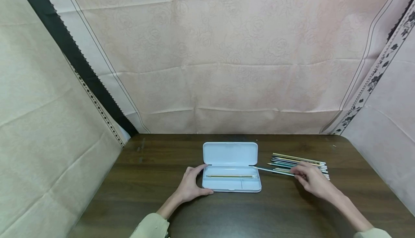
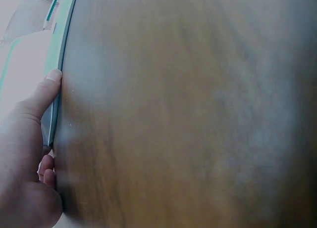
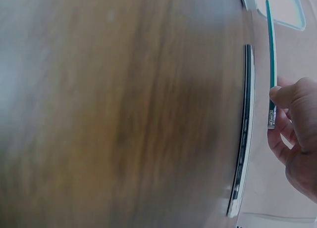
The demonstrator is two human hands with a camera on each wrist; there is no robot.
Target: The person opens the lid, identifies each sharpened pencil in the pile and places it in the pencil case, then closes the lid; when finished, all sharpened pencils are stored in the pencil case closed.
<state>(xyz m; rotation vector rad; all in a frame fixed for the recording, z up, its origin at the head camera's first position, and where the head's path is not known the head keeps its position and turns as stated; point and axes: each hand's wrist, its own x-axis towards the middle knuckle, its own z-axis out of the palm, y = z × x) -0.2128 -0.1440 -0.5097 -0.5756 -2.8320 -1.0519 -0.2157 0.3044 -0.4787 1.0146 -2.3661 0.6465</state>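
My left hand (image 1: 191,185) grips the left end of the open white pencil case (image 1: 231,183), thumb along its near edge and fingers curled round the far side. 1 pencil (image 1: 231,176) lies in the tray just right of that hand. Further right, my right hand (image 1: 312,180) pinches a green pencil (image 1: 273,170), its tip touching the case's right edge. The pencil pile (image 1: 299,161) lies just beyond those fingers on the wooden table (image 1: 146,194).

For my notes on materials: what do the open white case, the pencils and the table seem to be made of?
Pencil case: probably moulded plastic, matt white, with smooth rounded corners. Pencils: likely painted wood, thin sticks with sharpened points; too small to be sure. Table: dark brown wood or wood-look laminate, with visible grain streaks and a slight sheen.
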